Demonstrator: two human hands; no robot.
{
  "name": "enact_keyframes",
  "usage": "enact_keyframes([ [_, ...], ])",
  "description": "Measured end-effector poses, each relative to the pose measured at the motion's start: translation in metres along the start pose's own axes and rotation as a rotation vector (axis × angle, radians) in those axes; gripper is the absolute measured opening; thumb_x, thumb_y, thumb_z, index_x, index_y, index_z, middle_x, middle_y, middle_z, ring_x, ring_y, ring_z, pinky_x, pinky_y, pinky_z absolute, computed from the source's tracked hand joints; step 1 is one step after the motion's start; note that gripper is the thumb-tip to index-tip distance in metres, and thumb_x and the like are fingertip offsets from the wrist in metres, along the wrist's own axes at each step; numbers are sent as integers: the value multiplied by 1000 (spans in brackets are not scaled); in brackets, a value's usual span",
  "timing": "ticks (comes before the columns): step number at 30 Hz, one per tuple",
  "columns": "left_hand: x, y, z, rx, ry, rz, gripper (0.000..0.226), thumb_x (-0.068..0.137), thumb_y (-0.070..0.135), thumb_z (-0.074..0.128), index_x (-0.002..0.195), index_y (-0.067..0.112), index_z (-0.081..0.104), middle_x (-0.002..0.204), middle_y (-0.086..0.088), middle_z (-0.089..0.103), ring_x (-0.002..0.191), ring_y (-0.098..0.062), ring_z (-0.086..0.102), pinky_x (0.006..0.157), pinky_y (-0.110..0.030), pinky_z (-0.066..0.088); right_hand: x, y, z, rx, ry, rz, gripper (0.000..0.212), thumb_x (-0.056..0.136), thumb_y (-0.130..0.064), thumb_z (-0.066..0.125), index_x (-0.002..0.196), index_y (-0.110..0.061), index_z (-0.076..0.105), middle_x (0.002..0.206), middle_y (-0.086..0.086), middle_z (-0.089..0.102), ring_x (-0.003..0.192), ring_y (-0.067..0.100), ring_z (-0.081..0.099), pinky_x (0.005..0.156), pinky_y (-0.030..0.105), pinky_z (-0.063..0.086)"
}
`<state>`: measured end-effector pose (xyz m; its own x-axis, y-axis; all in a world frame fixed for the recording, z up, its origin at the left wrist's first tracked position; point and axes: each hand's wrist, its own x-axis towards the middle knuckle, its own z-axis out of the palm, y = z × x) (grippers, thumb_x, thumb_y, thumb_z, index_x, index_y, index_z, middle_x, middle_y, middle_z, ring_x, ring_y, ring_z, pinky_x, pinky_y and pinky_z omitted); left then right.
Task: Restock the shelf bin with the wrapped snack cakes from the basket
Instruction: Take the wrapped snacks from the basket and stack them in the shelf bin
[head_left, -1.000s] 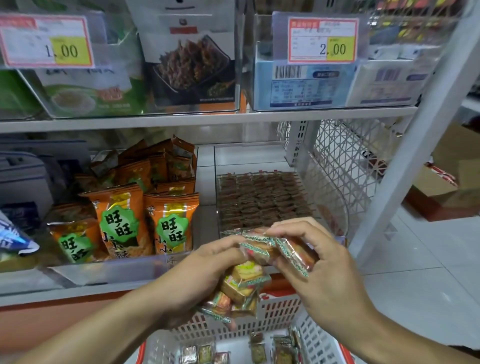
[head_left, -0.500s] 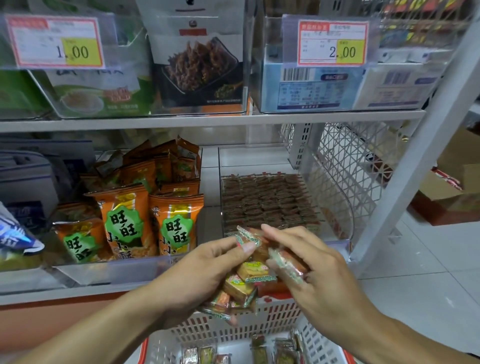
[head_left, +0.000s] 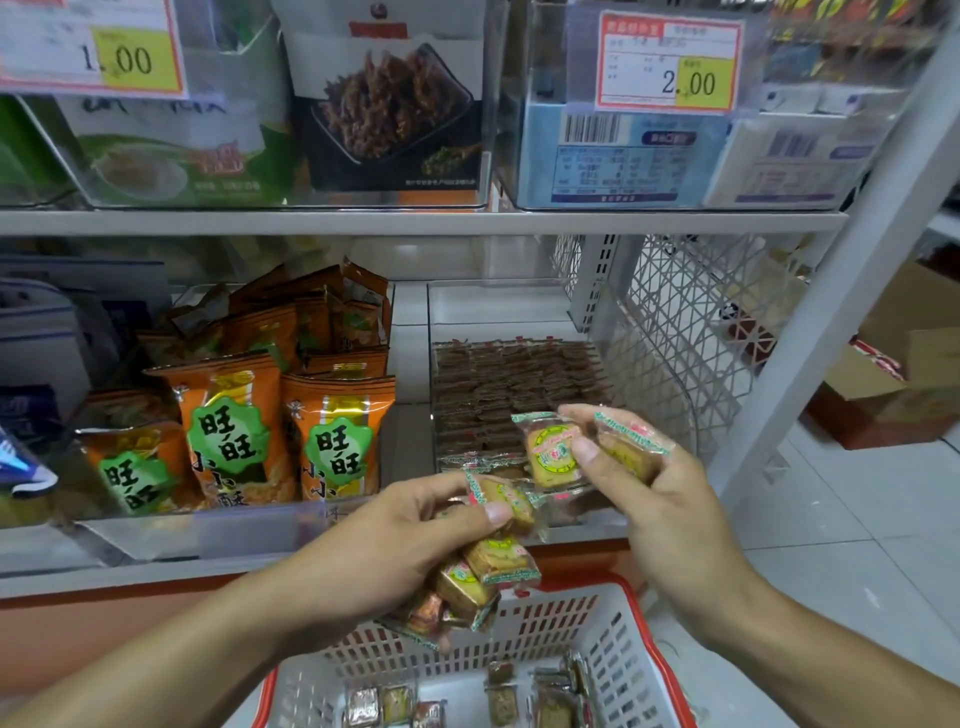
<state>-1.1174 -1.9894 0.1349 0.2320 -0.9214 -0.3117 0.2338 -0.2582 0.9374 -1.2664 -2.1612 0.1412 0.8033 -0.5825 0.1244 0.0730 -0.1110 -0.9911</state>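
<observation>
Price tag (head_left: 91, 49) on the front of the clear bin at the upper shelf's left end: "1.00", the last digits on a yellow patch; the smaller print is unreadable. Price tag (head_left: 670, 65), red-bordered, on the clear bin toward the upper shelf's right end: "2.00", likewise on yellow; its header and small lines are too blurred to read. Orange snack bags (head_left: 337, 441) at the front edge of the lower shelf: green badge with white characters "旺旺", with "小小" beneath. Pale blue box (head_left: 618, 156) in the right bin: a barcode, and a table too blurred to read.
</observation>
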Motion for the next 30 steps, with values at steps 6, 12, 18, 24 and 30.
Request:
enact_keyframes([
  [6, -1, 2, 1, 18, -1, 41, 36, 92, 49, 71, 126, 37, 66, 91, -12, 77, 58, -17, 71, 48, -27, 56, 3, 0, -1, -39, -82, 210, 12, 93, -28, 69, 103, -21, 70, 87, 6, 72, 65, 26, 58, 58, 37, 50],
  [12, 3, -5, 6, 166, 57, 47, 46, 85, 58, 72, 127, 39, 65, 106, -14, 78, 72, -28, 70, 68, -43, 52, -1, -2, 0, -75, -128, 266, 31, 89, -14, 74, 116, -28, 70, 96, 2, 79, 68, 27, 68, 71, 39, 59],
  [18, 5, -9, 5, 196, 127, 6, 20, 94, 49, 68, 112, 41, 69, 86, -11, 78, 57, -20, 71, 46, -25, 50, -1, -2, 0, 47, -116, 379, 28, 89, -10, 74, 113, -6, 60, 98, 9, 78, 77, 20, 74, 68, 25, 58],
  [24, 8, -13, 9, 249, 169, 36, 21, 93, 49, 69, 112, 42, 68, 96, -4, 79, 64, -28, 75, 49, -31, 56, -3, -8, 3, 319, -289, 473, 30, 93, -34, 64, 102, -8, 78, 104, 16, 76, 89, 22, 74, 72, 26, 59],
  [30, 9, -24, 21, 380, 290, 219, 30, 92, 42, 70, 122, 44, 65, 96, 5, 79, 57, -11, 72, 46, -19, 51, -3, -4, 7, 426, -214, 538, 34, 88, -18, 68, 115, 2, 70, 108, 24, 74, 87, 27, 72, 69, 32, 61],
])
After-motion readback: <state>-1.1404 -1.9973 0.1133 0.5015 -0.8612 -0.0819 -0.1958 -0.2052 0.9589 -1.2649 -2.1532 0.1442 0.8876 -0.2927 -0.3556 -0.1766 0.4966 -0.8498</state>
